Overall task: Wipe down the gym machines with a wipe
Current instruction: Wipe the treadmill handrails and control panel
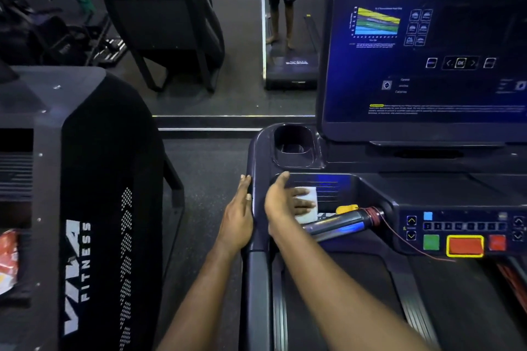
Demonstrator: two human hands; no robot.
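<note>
Currently, the right hand (pixel 281 202) presses flat, fingers straight, on a white wipe (pixel 311 193) in the treadmill's left tray (pixel 342 189). The left hand (pixel 238 216) rests, fingers straight, against the rail (pixel 258 279). Wiping looks barely begun: buttons (pixel 464 245), screen (pixel 427 65) and the next machine (pixel 85 179) probably remain.

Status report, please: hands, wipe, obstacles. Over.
Left hand resting on treadmill rail. Right hand pressing wipe flat in console tray. Grip bar and red cord close alongside.

Your left hand (pixel 238 216) and right hand (pixel 282 202) are bare. The forearms (pixel 199 293), one each side of the treadmill handrail (pixel 258 279), are bare too.
</note>
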